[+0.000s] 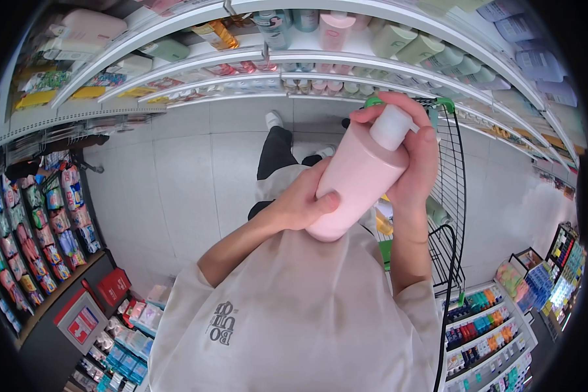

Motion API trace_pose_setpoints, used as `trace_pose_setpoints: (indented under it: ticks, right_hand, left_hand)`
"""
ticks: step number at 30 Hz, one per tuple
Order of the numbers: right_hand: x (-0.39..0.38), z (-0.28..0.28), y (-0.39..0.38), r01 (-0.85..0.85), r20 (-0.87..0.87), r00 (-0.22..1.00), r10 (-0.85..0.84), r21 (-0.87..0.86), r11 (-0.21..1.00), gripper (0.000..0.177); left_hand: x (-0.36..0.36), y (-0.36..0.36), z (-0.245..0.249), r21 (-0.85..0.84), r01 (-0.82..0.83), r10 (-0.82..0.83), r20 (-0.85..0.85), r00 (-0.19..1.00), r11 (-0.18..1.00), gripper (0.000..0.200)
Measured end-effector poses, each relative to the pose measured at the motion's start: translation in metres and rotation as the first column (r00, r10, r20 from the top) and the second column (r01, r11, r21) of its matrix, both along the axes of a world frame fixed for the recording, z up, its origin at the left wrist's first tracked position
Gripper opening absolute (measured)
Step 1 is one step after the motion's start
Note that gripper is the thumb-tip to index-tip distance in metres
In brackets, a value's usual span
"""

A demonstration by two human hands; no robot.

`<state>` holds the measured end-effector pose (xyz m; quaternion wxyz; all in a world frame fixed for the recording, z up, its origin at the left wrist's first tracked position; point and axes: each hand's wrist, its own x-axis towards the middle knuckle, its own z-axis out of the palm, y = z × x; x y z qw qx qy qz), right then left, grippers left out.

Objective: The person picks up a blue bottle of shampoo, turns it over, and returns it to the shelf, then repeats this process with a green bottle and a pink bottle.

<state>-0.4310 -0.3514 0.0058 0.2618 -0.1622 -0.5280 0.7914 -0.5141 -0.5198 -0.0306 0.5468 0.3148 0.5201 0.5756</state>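
Observation:
A large pink pump bottle [362, 176] with a whitish pump top [393, 127] is tilted in front of my chest, its top pointing up and to the right. My left hand [307, 199] grips the lower part of the bottle, thumb across its front. Around the upper end is my right hand [421, 160], with fingers curled behind and over the pump top. The bottle's far side and some of my fingertips are hidden. Just right of my hands stands a wire shopping cart [452, 157] with green corners, partly covered by my right arm.
Shelves [333, 57] of bottles curve across the top, including a pink bottle [336, 29]. Inside the cart lies a greenish bottle [438, 212]. Hanging packets [39, 228] fill a rack at left; more stocked shelves [487, 326] stand at lower right. Tiled floor [176, 170] lies between.

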Motion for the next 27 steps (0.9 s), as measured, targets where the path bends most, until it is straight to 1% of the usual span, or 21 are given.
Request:
trace_pose_setpoints:
  ticks: [3,5,6,17,21,23,24,26,27]
  right_hand:
    - [-0.002,0.003,-0.003,0.022,0.017,1.0,-0.022,0.034,0.999,0.058]
    - [-0.004,0.007,-0.006,0.093,-0.008,0.996,-0.093,-0.031,0.995,0.056]
    - [-0.003,0.007,-0.005,0.105,-0.007,0.994,-0.106,-0.029,0.994,0.056]
    - [0.008,0.004,-0.003,0.159,-0.044,0.986,-0.159,-0.016,0.987,0.054]
    - [0.012,0.006,-0.002,0.156,-0.043,0.986,-0.159,-0.051,0.986,0.055]
    - [0.014,0.006,0.0,0.091,0.047,0.995,-0.089,-0.023,0.996,0.061]
    - [0.013,0.007,0.001,0.092,0.046,0.995,-0.091,-0.022,0.996,0.061]
    - [0.011,0.008,0.002,0.042,0.034,0.999,-0.04,-0.079,0.996,0.061]
    - [0.009,0.007,0.001,0.042,0.032,0.999,-0.04,-0.079,0.996,0.061]
  left_hand:
    - [0.003,0.001,-0.002,-0.002,-0.008,0.008,0.042,0.999,1.0,0.098]
    - [0.004,0.003,-0.002,0.008,-0.03,0.03,0.053,0.998,1.0,0.101]
    - [0.003,0.003,-0.002,0.009,-0.018,0.017,0.055,0.998,1.0,0.101]
    - [0.002,0.009,0.0,-0.015,0.067,-0.067,0.007,0.998,0.998,0.101]
    - [0.002,0.009,-0.002,-0.017,0.094,-0.093,0.033,0.995,0.995,0.103]
    - [0.001,0.008,-0.002,-0.02,0.113,-0.111,0.093,0.989,0.993,0.103]
    - [0.001,0.006,-0.007,-0.019,0.114,-0.112,0.092,0.989,0.993,0.103]
    - [0.002,-0.002,-0.024,-0.003,0.15,-0.143,0.282,0.949,0.989,0.1]
    - [0.005,-0.007,-0.033,-0.003,0.15,-0.143,0.28,0.949,0.989,0.1]
